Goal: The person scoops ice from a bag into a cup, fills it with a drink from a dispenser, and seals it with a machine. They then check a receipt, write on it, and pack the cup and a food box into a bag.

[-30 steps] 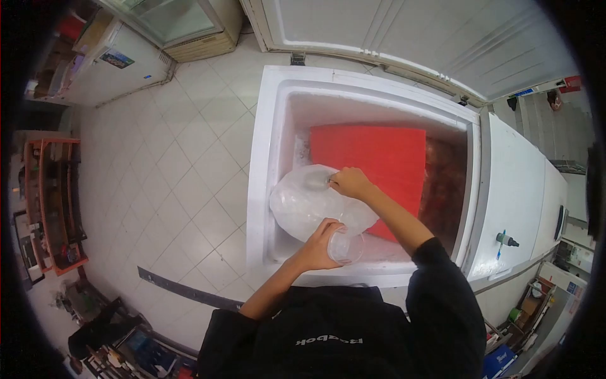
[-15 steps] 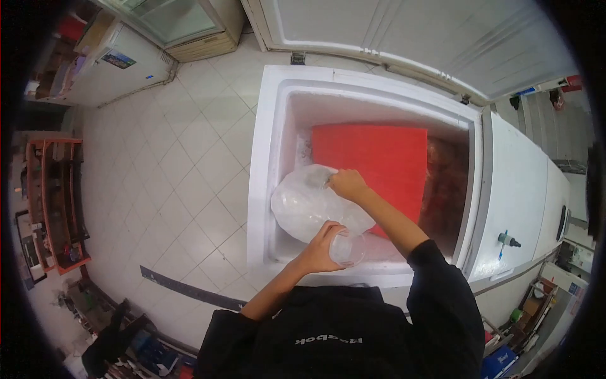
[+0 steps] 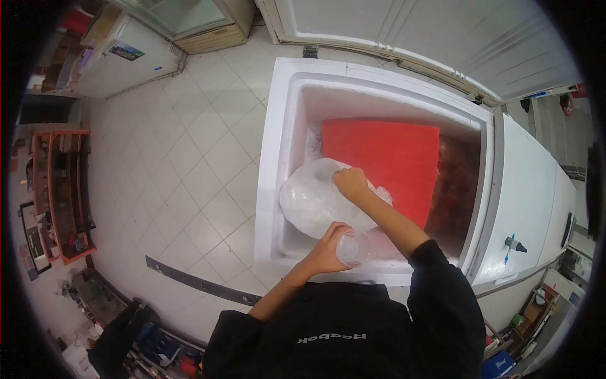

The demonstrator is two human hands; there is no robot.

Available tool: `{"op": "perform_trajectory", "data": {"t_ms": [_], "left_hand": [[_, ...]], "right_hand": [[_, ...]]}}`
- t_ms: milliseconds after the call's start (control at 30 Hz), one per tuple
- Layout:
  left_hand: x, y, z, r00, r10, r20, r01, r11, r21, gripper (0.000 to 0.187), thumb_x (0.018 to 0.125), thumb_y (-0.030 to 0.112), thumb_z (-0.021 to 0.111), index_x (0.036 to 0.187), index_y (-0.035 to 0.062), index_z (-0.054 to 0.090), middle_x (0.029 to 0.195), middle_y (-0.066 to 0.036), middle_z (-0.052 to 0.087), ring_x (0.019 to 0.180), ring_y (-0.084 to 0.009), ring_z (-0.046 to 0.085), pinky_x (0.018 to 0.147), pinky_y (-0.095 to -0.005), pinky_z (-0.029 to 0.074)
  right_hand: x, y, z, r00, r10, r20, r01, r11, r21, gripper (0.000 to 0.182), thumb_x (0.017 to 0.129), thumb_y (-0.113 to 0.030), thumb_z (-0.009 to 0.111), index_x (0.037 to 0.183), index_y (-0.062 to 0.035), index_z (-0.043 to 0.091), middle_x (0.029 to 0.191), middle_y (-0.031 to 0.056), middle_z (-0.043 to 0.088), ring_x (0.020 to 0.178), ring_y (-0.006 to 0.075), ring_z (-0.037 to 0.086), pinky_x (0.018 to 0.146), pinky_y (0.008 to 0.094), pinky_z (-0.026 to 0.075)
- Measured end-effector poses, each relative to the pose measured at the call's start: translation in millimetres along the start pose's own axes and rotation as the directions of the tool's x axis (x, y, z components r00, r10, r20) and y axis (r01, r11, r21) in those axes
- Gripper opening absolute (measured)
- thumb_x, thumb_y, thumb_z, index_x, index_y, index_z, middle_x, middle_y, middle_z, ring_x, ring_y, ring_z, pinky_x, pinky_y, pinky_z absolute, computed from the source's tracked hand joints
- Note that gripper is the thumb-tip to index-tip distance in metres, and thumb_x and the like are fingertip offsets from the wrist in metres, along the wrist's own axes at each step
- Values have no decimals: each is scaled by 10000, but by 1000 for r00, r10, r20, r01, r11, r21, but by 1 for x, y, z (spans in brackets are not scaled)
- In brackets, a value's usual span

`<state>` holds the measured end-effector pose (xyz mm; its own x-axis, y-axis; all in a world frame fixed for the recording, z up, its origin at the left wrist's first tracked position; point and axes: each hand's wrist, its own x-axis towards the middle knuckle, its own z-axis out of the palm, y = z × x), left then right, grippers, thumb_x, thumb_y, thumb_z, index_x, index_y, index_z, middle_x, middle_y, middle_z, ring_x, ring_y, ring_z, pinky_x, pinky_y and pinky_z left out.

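Observation:
My left hand (image 3: 325, 251) is wrapped round a clear plastic cup (image 3: 355, 249), held over the near edge of an open white chest freezer (image 3: 268, 170). Inside the freezer, towards its left end, rests a bulging whitish plastic bag (image 3: 306, 201), its contents looking like ice. Over the bag's mouth, my right hand (image 3: 351, 182) is closed in a fist, and whatever its fingers grip is hidden. Behind the bag a flat red board or sheet (image 3: 385, 148) covers part of the freezer's inside.
The freezer's right part has a white closed top (image 3: 521, 196) with a small green bottle (image 3: 515, 244) on it. Tiled floor (image 3: 170, 158) stretches to the left, with an orange shelf (image 3: 63, 196) beyond. A display fridge (image 3: 183, 25) stands at the back.
The view has shifted slightly, so the freezer sits a little further right. My right fist has turned at the bag, and the greyish patch beside its fingers no longer shows. The left hand still holds the cup.

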<state>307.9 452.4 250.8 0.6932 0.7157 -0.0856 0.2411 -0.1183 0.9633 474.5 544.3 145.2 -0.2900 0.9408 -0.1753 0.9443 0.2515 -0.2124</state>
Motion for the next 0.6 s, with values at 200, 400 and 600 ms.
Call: {"op": "perform_trajectory", "data": {"t_ms": [200, 400, 600], "left_hand": [[4, -3, 2, 1000, 1, -1, -1, 1000, -10, 737, 546, 258, 857, 1143, 31, 490, 1137, -151, 451, 1086, -311, 497, 926, -369, 424], [-4, -4, 1, 1000, 6, -18, -6, 1000, 0, 738, 547, 248, 857, 1146, 26, 487, 1140, -152, 451, 1084, -311, 497, 927, -364, 421], [-5, -8, 3, 1000, 7, -18, -7, 1000, -5, 746, 549, 230, 855, 1158, 20, 479, 1156, -155, 445, 1093, -306, 493, 931, -363, 418]], "right_hand": [[-6, 2, 7, 999, -8, -53, 10, 999, 47, 128, 793, -134, 541, 730, -57, 622, 642, 141, 639, 560, 270, 642, 485, 382, 489], [-9, -19, 22, 969, 246, 10, -245, 956, 163, 149, 814, -184, 558, 846, -46, 604, 701, 170, 638, 612, 319, 637, 544, 419, 492], [-10, -18, 15, 964, 266, 19, -263, 934, 240, 170, 802, -223, 607, 886, -76, 618, 747, 145, 642, 674, 323, 631, 594, 422, 486]]}}
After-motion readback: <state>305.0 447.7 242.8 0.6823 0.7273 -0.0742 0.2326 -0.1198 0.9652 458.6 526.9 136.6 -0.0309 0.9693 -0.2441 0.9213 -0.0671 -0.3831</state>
